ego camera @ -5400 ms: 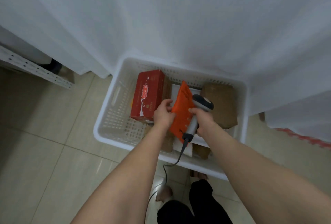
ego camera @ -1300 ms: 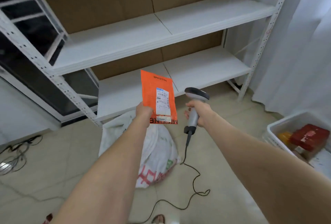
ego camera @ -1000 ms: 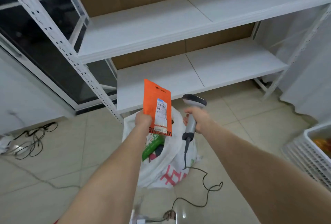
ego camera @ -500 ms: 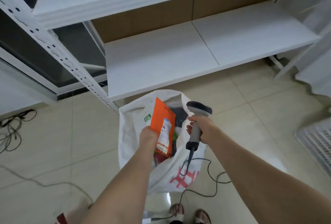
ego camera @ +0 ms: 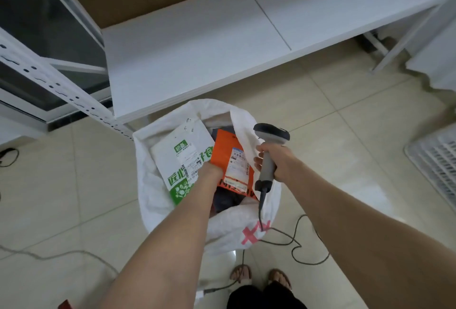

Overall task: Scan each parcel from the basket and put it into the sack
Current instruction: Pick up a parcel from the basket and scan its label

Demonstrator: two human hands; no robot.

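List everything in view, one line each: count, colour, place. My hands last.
sack: 1, white with red marks, on the floor before the shelf
orange parcel: 1, orange with white label, in the sack's mouth
white-and-green parcel: 1, white and green, in the sack, left of the orange parcel
scanner: 1, grey and black, over the sack's right rim
cable: 1, black, from the scanner down to the floor
shelf: 1, white, behind the sack
basket: 1, white, right edge
feet: 2, in sandals, bottom edge
left hand: 1, holds the orange parcel
right hand: 1, grips the scanner
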